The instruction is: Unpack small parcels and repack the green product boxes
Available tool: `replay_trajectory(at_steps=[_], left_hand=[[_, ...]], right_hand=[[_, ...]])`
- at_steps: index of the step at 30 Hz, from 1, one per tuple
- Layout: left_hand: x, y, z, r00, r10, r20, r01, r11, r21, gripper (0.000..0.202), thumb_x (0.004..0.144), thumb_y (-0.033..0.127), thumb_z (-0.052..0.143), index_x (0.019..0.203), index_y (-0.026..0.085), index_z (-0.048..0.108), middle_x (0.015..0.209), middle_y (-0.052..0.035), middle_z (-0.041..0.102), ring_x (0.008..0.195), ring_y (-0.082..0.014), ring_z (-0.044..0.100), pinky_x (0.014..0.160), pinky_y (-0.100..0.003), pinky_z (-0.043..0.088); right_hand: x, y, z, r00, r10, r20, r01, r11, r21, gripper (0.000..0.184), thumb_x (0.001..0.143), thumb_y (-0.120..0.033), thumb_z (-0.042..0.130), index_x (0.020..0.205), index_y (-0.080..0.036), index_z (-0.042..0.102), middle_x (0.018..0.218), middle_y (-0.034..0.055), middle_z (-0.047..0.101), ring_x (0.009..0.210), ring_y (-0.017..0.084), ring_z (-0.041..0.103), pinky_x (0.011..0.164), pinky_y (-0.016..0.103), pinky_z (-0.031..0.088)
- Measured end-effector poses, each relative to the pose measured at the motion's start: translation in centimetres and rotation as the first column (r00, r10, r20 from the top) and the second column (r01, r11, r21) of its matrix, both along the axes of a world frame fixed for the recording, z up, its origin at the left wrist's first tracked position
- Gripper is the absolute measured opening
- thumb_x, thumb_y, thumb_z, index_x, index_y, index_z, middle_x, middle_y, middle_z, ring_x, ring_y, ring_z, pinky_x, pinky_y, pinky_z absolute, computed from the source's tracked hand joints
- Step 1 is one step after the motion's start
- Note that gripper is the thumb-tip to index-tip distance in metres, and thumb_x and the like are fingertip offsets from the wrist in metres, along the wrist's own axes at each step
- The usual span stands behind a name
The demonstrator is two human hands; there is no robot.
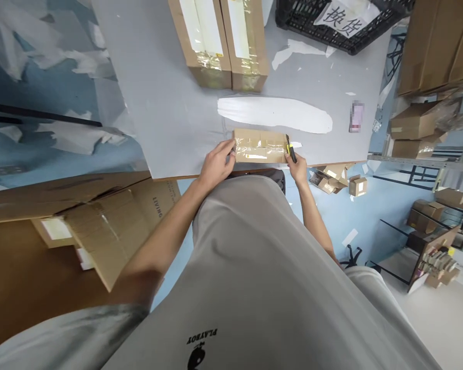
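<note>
Taped carton (pixel 260 146) at the near edge of the surface (pixel 170 128)
Left hand (pixel 218 163), partly curled, holds its left end; right hand (pixel 296 167), wrapped round a black-and-yellow cutter (pixel 291 150), is at the right end.

At the table's (pixel 170 103) near edge, light is being thrown back by glossy tape (pixel 250 139) over the small box's (pixel 260 146) brown cardboard! At its right end, smooth black-and-yellow plastic is being shown by a cutter (pixel 291 149). Behind, a matt, paper-like finish is being displayed by a white strip (pixel 273 114). Farther in from that edge, cardboard cartons (pixel 227 61) are being made shiny by wrinkled tape. Toward the far right corner, a black plastic lattice crate (pixel 306 25) is being partly covered by a creased paper sheet (pixel 343 18). Smooth matt grey is being offered by the tabletop, soft grey cloth by the shirt (pixel 247 246).
</note>
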State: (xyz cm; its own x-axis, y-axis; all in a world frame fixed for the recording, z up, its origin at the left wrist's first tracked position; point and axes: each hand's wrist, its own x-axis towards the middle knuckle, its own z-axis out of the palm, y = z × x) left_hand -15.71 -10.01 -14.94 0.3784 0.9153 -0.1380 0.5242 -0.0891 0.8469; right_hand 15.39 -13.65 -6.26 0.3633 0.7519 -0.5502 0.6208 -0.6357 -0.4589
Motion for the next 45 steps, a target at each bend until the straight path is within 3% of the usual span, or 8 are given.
replay_trajectory(at_steps=[3,8,11,17,24,30,40,45], left_hand=[[1.3,0.4,-1.0,0.999,-0.028,-0.031,0.027,0.999,-0.041,0.061,0.114,0.045,0.053,0.166,0.021,0.073,0.157,-0.0176,0.079,0.142,-0.0378,0.077,0.125,-0.053,0.064],[1.9,0.6,-2.3,0.999,0.046,-0.001,-0.046,0.995,-0.087,0.055,0.108,0.047,0.069,0.158,0.023,0.076,0.157,-0.0156,0.078,0.129,-0.0348,0.081,0.119,-0.050,0.067],[2.1,0.9,-2.8,0.995,0.092,0.038,-0.086,0.987,-0.137,0.060,0.106,0.044,0.074,0.162,0.022,0.072,0.160,-0.0165,0.076,0.127,-0.0333,0.082,0.119,-0.051,0.067],[2.1,1.1,-3.4,0.990,0.076,0.117,-0.059,0.988,-0.142,0.077,0.106,0.055,0.078,0.174,0.022,0.063,0.167,-0.0207,0.071,0.132,-0.0345,0.082,0.121,-0.053,0.067],[1.7,1.1,-4.2,0.987,0.024,0.159,0.003,0.986,-0.169,0.077,0.113,0.062,0.071,0.180,0.026,0.061,0.176,-0.0202,0.065,0.138,-0.0335,0.078,0.118,-0.050,0.068],[1.8,1.0,-5.0,0.963,0.074,0.258,-0.026,0.983,-0.184,0.080,0.108,0.067,0.079,0.177,0.027,0.066,0.173,-0.0188,0.067,0.135,-0.0347,0.079,0.118,-0.051,0.068],[2.0,0.7,-6.2,0.940,0.088,0.329,-0.018,0.978,-0.210,0.091,0.104,0.082,0.080,0.176,0.029,0.067,0.177,-0.0199,0.062,0.140,-0.0367,0.076,0.114,-0.049,0.070],[2.3,0.1,-6.9,0.927,0.125,0.353,-0.042,0.972,-0.233,0.096,0.103,0.089,0.078,0.177,0.030,0.065,0.175,-0.0213,0.062,0.139,-0.0371,0.077,0.117,-0.052,0.070]], right_hand=[[1.5,0.1,1.2,0.988,0.098,0.115,-0.100,0.995,0.010,0.035,0.115,-0.041,0.056,0.124,-0.017,0.080,0.116,0.0144,0.088,0.112,0.030,0.078,0.102,0.034,0.058],[1.3,1.6,3.5,0.926,0.291,0.238,-0.311,0.949,0.050,0.054,0.122,-0.035,0.044,0.163,-0.012,0.072,0.158,0.0225,0.081,0.141,0.034,0.077,0.119,0.041,0.057],[-1.0,3.1,4.4,0.843,0.495,0.211,-0.500,0.866,-0.033,0.055,0.127,-0.039,0.044,0.170,-0.018,0.069,0.160,0.0186,0.082,0.143,0.036,0.078,0.118,0.042,0.058],[-6.0,6.2,4.4,0.590,0.797,0.128,-0.753,0.600,-0.268,0.056,0.130,-0.038,0.051,0.185,-0.029,0.056,0.156,0.0168,0.083,0.136,0.037,0.081,0.114,0.041,0.057],[-6.8,7.4,3.8,0.490,0.859,0.147,-0.782,0.508,-0.362,0.055,0.130,-0.042,0.050,0.185,-0.032,0.055,0.158,0.0196,0.081,0.133,0.038,0.082,0.113,0.044,0.058],[-6.8,6.9,3.4,0.368,0.919,0.143,-0.811,0.392,-0.434,0.064,0.130,-0.033,0.037,0.195,-0.031,0.034,0.168,0.0235,0.073,0.139,0.039,0.081,0.115,0.049,0.062],[-8.5,5.5,4.1,0.268,0.937,0.224,-0.813,0.344,-0.469,0.077,0.119,-0.006,0.031,0.194,-0.024,0.031,0.166,0.0286,0.071,0.146,0.038,0.077,0.118,0.050,0.063],[-9.2,5.2,4.4,0.309,0.915,0.258,-0.788,0.398,-0.469,0.073,0.119,-0.005,0.034,0.190,-0.022,0.041,0.162,0.0290,0.073,0.142,0.038,0.079,0.115,0.049,0.064]])
